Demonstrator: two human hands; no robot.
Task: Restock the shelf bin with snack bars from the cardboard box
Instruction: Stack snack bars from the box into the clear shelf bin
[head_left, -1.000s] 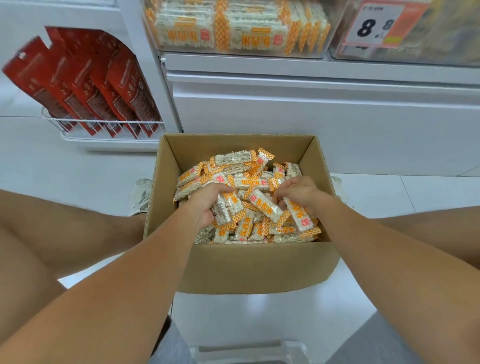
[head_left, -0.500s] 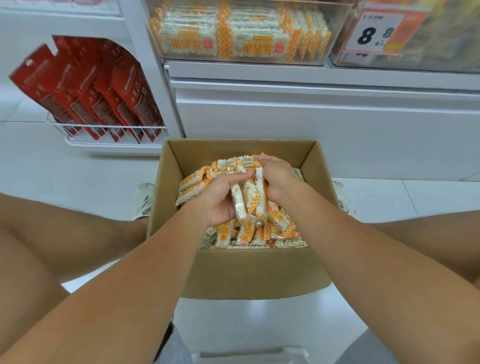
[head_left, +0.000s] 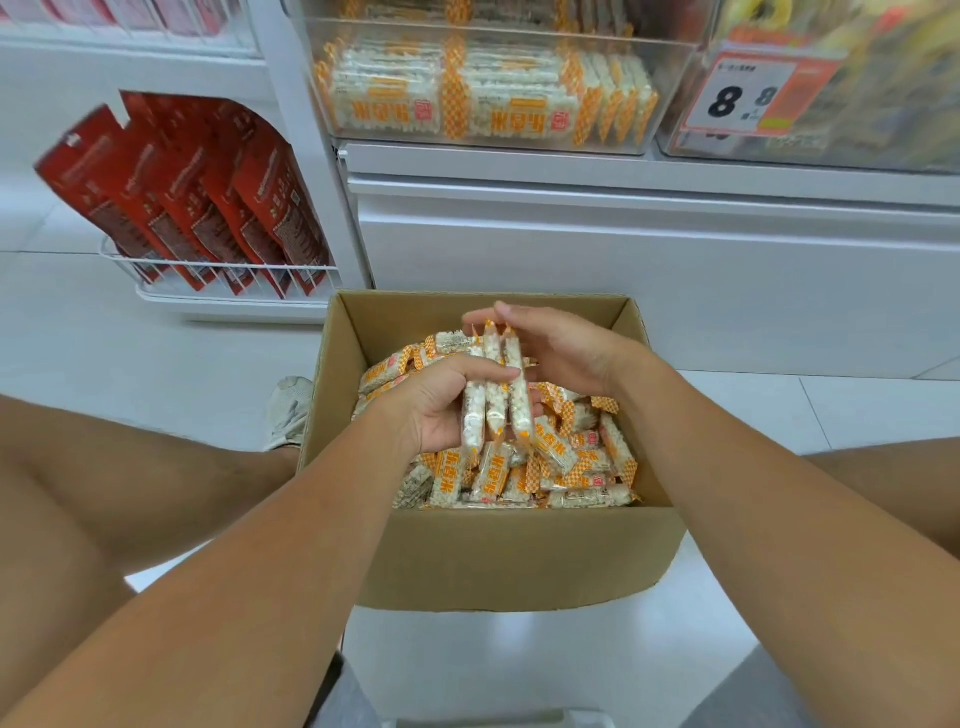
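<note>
the left hand grips three upright white puffed-rice snack bars in clear orange-checked wrappers above the open brown cardboard box of loose bars. the right hand cups their tops with relaxed fingers. beyond, the clear plastic shelf bin holds stacked bars.

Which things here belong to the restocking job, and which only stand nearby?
Belong to the job:
- cardboard box of loose bars
- three snack bars held in the left hand, right hand steadying their tops
- clear shelf bin

Only nearby:
- red packets in a wire rack
- price tag
</note>
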